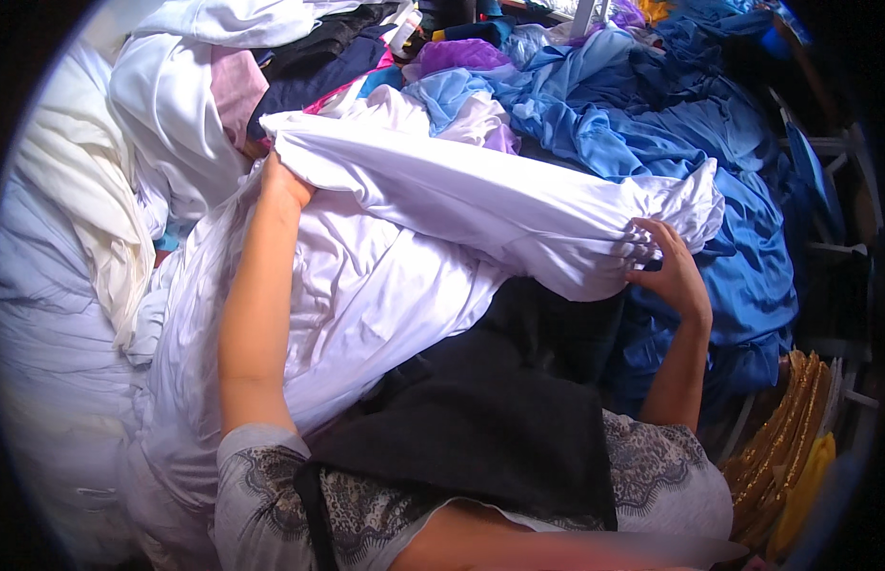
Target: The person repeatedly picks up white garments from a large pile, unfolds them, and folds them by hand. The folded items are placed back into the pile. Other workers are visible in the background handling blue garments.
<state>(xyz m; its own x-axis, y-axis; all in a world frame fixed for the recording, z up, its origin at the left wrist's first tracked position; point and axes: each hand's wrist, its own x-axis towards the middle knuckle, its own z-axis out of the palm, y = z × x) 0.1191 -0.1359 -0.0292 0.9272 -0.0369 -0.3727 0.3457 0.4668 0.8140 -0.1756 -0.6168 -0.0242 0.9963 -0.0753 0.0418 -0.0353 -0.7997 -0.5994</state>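
A large white cloth (461,200) is stretched across in front of me, with a smooth upper band and loose folds hanging toward my lap. At its far left corner, my left hand (288,183) grips the edge; the fingers are partly hidden under the fabric. My right hand (673,271) holds the gathered, puckered right end of the cloth, fingers curled on top and thumb below. That end bunches into a ruffle beyond my fingertips. The lower part of the cloth spreads down my left side.
Heaped blue satin-like fabric (737,257) lies to the right and far right. White and cream cloths (90,200) pile up on the left. Dark, pink and purple fabrics (461,57) lie at the back. Gold sequined cloth (775,447) hangs at the lower right, near a rack (847,247).
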